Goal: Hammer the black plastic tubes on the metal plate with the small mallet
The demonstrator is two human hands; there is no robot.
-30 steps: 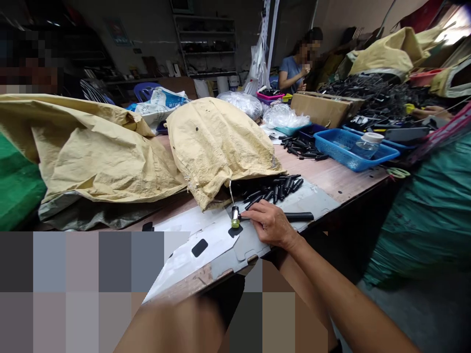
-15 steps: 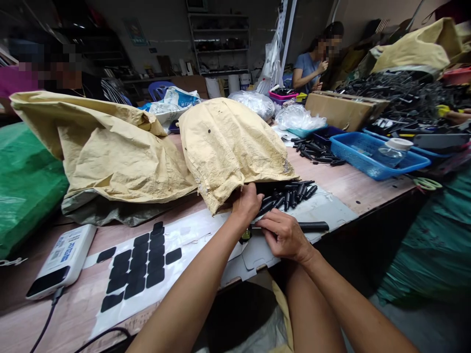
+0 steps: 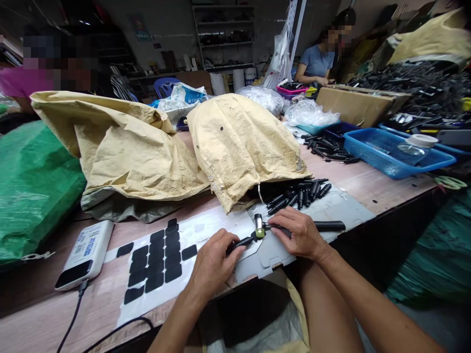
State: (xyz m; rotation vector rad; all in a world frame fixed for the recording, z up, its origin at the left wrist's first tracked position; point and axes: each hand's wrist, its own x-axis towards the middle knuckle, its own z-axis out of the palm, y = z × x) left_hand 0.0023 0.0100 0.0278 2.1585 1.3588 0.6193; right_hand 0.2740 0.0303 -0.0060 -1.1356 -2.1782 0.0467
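My left hand (image 3: pixel 217 260) pinches a slim black plastic piece (image 3: pixel 243 242) at the near edge of the work board. The far end of that piece meets the head of a small hammer (image 3: pixel 259 226), which has a metal body and a yellow-green face. Around the hammer's shaft my right hand (image 3: pixel 299 231) is closed, and the black grip sticks out to its right. Just beyond lie several similar black pieces (image 3: pixel 301 195), partly under the mouth of a tan woven sack (image 3: pixel 246 142). Beneath both hands is a grey-white board (image 3: pixel 283 257).
Black rounded-square pads (image 3: pixel 154 260) lie on a white sheet, beside a white power bank (image 3: pixel 86 250) with a cable. A blue basket (image 3: pixel 390 164) holds a jar. Green sacking (image 3: pixel 37 181) bulges at left. An open sack (image 3: pixel 298 314) hangs below the table edge. Two people sit beyond.
My left hand has come out from the sack mouth toward me, now with a black piece in it. The hammer head shows upright beside it. The view has shifted slightly.
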